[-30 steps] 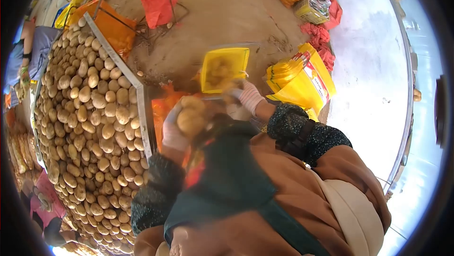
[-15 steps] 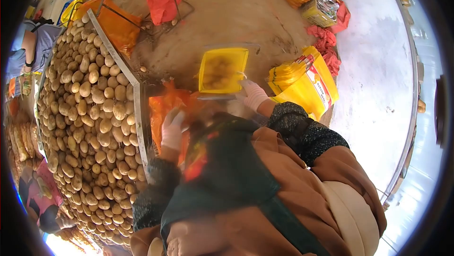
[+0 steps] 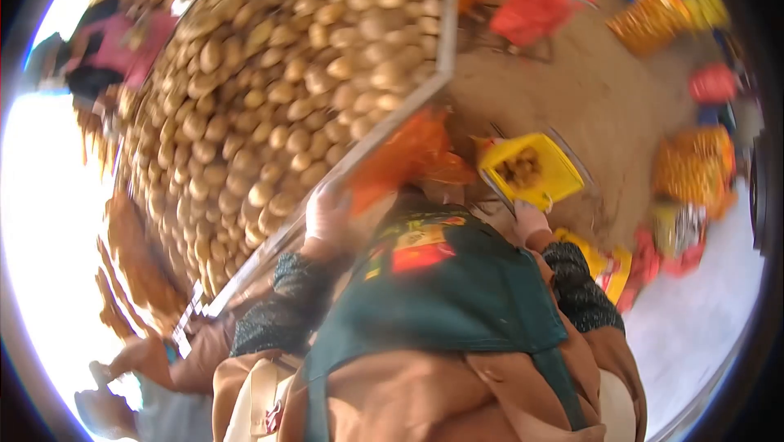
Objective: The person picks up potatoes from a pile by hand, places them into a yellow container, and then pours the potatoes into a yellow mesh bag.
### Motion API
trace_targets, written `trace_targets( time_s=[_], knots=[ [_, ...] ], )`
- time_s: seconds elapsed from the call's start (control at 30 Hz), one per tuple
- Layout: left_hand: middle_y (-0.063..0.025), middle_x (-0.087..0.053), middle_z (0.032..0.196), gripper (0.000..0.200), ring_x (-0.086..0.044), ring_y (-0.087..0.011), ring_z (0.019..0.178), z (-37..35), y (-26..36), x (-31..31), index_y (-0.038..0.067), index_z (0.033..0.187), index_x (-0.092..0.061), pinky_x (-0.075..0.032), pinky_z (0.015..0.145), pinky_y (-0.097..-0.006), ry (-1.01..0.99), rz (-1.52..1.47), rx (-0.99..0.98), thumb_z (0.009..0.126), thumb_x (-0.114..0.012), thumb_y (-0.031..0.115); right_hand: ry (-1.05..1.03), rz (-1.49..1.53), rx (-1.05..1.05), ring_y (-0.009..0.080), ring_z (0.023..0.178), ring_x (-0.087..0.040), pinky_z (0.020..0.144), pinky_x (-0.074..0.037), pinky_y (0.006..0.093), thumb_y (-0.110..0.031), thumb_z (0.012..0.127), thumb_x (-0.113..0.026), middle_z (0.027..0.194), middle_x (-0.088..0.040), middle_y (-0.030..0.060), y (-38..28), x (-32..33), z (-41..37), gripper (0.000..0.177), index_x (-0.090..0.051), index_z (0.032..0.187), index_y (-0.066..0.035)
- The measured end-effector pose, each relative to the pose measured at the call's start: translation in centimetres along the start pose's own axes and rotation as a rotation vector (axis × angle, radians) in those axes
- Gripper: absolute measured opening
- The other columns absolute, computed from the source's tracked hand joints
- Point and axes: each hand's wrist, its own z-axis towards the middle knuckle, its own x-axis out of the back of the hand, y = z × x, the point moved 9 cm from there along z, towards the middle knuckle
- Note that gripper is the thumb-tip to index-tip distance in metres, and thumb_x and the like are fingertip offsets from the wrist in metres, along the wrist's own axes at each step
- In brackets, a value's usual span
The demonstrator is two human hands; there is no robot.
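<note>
My gloved left hand (image 3: 328,212) is at the metal edge (image 3: 371,141) of a large table heaped with potatoes (image 3: 269,91); motion smears its fingers. An orange mesh bag (image 3: 408,156) hangs just right of it. On the other side, my gloved right hand (image 3: 531,220) touches the near rim of a yellow bag (image 3: 559,172), its fingers bent at that edge. The bag hangs open on a metal frame with some potatoes inside.
A red bag (image 3: 543,1) stands on a frame at the top. Filled orange mesh bags (image 3: 694,166) and a crate (image 3: 679,229) are at the right. Yellow printed bags (image 3: 600,266) lie near my right arm. A person in pink (image 3: 122,46) is beyond the potatoes; another person is at lower left.
The view has swung toward the potato table, which now fills more of the upper left. My left hand has come to the table's edge; my right hand remains at the yellow bag.
</note>
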Motion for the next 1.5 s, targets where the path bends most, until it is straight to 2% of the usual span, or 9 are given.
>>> trace_targets(
  time_s=[0.23, 0.33, 0.43, 0.67, 0.87, 0.97, 1.07, 1.23, 1.5],
  knots=[
    [-0.0151, -0.063, 0.103, 0.035, -0.060, -0.0343, 0.099, -2.7, -3.1, 12.5, 0.006, 0.114, -0.064, -0.049, 0.087, -0.0424, 0.428, 0.319, 0.040, 0.079, -0.069, 0.010, -0.416, -0.264, -0.133, 0.0392, 0.113, -0.060, 0.094, -0.049, 0.0471, -0.039, 0.087, -0.060, 0.119, -0.064, 0.0233, -3.8, 5.0, 1.2, 0.046, -0.060, 0.118, -0.005],
    [-0.0150, -0.061, 0.111, 0.046, -0.058, -0.0357, 0.105, -2.1, -5.0, 15.1, 0.008, 0.122, -0.060, -0.049, 0.088, -0.0450, 0.492, 0.593, 0.047, 0.080, -0.071, 0.021, -0.285, -0.215, -0.181, 0.0392, 0.109, -0.062, 0.093, -0.050, 0.0476, -0.041, 0.087, -0.058, 0.117, -0.065, 0.0227, -9.1, 11.3, 3.4, 0.047, -0.064, 0.117, -0.006],
    [-0.0172, -0.058, 0.124, 0.063, -0.057, -0.0335, 0.114, 0.0, -5.2, 15.1, 0.006, 0.134, -0.054, -0.049, 0.095, -0.0441, 0.236, 0.708, 0.378, 0.084, -0.072, 0.039, 0.016, -0.043, 0.180, 0.0402, 0.106, -0.063, 0.092, -0.050, 0.0466, -0.038, 0.089, -0.061, 0.113, -0.067, 0.0226, -18.7, 17.4, 5.5, 0.044, -0.062, 0.119, -0.006],
    [-0.0200, -0.061, 0.113, 0.067, -0.061, -0.0374, 0.103, 2.3, -9.0, 15.2, 0.008, 0.134, -0.054, -0.052, 0.086, -0.0459, 0.233, 0.550, 0.324, 0.079, -0.074, 0.041, 0.155, -0.101, 1.130, 0.0344, 0.100, -0.062, 0.087, -0.052, 0.0450, -0.022, 0.089, -0.060, 0.110, -0.064, 0.0145, -44.2, 18.4, 6.0, 0.033, -0.060, 0.118, -0.008],
    [-0.0095, -0.064, 0.119, 0.043, -0.063, -0.0188, 0.101, -2.5, -17.4, 18.4, 0.004, 0.131, -0.055, -0.052, 0.085, -0.0307, 0.503, -1.353, 0.267, 0.096, -0.060, 0.029, 0.184, -0.119, 1.484, 0.0273, 0.094, -0.059, 0.085, -0.051, 0.0408, -0.017, 0.081, -0.065, 0.103, -0.061, 0.0083, -54.9, 16.4, 4.7, 0.027, -0.065, 0.107, -0.009],
    [-0.0140, -0.065, 0.113, 0.044, -0.063, -0.0292, 0.102, -6.5, -16.5, 21.1, 0.004, 0.118, -0.062, -0.052, 0.091, -0.0519, 0.646, -1.511, 0.306, 0.086, -0.064, 0.033, 0.201, -0.075, 1.551, 0.0265, 0.095, -0.059, 0.085, -0.050, 0.0413, -0.017, 0.081, -0.065, 0.105, -0.061, 0.0065, -59.1, 16.7, 5.6, 0.027, -0.065, 0.107, -0.011],
    [-0.0123, -0.066, 0.107, 0.035, -0.063, -0.0290, 0.098, -10.8, -19.2, 20.1, 0.006, 0.108, -0.063, -0.055, 0.084, -0.0512, 0.883, -1.668, 0.758, 0.086, -0.068, 0.033, 0.200, -0.133, 1.537, 0.0259, 0.102, -0.058, 0.088, -0.049, 0.0401, -0.021, 0.084, -0.064, 0.117, -0.060, 0.0056, -63.4, 15.6, 7.2, 0.034, -0.064, 0.117, -0.012],
    [-0.0028, -0.067, 0.093, 0.032, -0.060, -0.0127, 0.079, -10.8, -21.0, 20.7, 0.001, 0.108, -0.070, -0.050, 0.070, -0.0283, 0.676, -0.992, 0.714, 0.085, -0.074, 0.024, 0.238, -0.449, 1.599, 0.0254, 0.110, -0.057, 0.094, -0.043, 0.0419, -0.024, 0.084, -0.064, 0.123, -0.057, 0.0075, -69.2, 11.2, 6.6, 0.046, -0.057, 0.129, -0.015],
    [-0.0150, -0.072, 0.092, 0.057, -0.070, -0.0313, 0.092, -1.2, -13.3, 22.1, 0.006, 0.099, -0.070, -0.055, 0.080, -0.0395, -0.084, 0.523, 0.663, 0.084, -0.065, 0.061, 0.376, -0.387, 1.376, 0.0282, 0.110, -0.057, 0.098, -0.039, 0.0450, -0.036, 0.073, -0.076, 0.116, -0.060, 0.0086, -69.2, 15.2, 10.3, 0.061, -0.056, 0.127, -0.016]
  ],
)
